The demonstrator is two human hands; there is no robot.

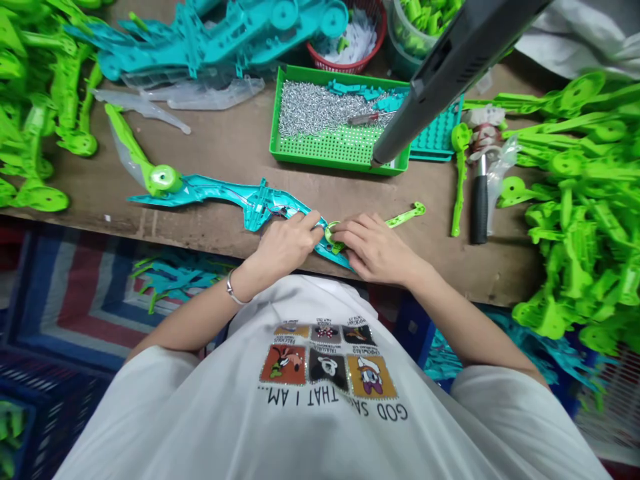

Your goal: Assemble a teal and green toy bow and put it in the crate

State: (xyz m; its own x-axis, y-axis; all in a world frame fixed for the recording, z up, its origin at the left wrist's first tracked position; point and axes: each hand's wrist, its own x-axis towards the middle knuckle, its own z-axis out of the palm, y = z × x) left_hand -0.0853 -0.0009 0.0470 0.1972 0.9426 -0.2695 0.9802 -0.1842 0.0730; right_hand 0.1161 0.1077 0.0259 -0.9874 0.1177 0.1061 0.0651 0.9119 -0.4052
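At a wooden worktop point(225, 147), we are watching two bare hands working near one end of a long teal shell point(256, 208). A lime-green lever point(406, 215) is lying partly beneath the right hand point(373, 247), its ring-shaped end showing between the two sets of fingers and overlapping the shell. The right fingertips are touching that ring, while the left hand point(290, 241) is resting on the teal plastic just beside it, leaving the right the nearer of the two. The lever's long axis is slanting away toward the far right; the shell's is running from the left down toward the worktop's near edge, the pair meeting in a wide angle. Both hands are curling their fingers over the parts, but the undersides are hidden, and we cannot tell whether either grip is clamping or merely pressing. At the shell's left end, we are seeing a glossy lime-green arm point(163, 180) with a rounded disc, a cloudy, translucent strip point(125, 150) following its curve. Beyond, a perforated green tray point(340, 160) is holding a glittering heap of metal screws point(310, 107); to the right, a ribbed, black-handled tool point(480, 207) is lying beside a tangled pile of smooth lime-green parts point(575, 173).
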